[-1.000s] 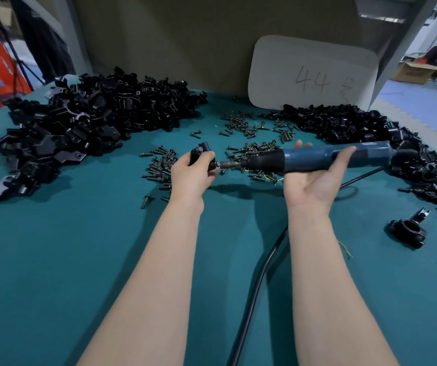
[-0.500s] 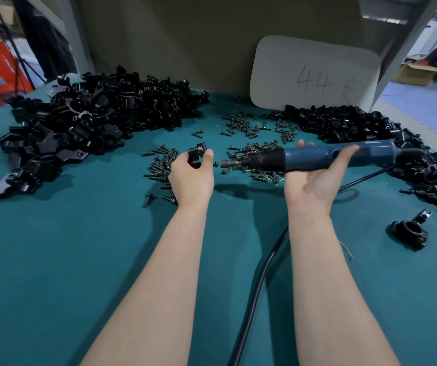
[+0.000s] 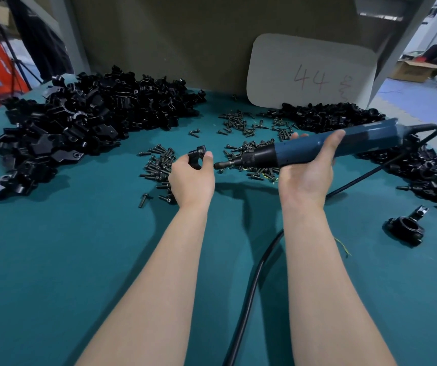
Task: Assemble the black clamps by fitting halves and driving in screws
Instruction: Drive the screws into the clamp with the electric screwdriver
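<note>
Over the scattered screws, left hand pinches a clamp, one side turned toward the driver, which right hand grips level, bit tip just beside the clamp, likely lining up a screw.

Leaving wide passage over the near-left tabletop. Blocking the far side with a heap of clamp halves at left, loose screws in the middle and a second black pile at right. Narrowing the near right with a black cable and one assembled clamp, well apart.
</note>
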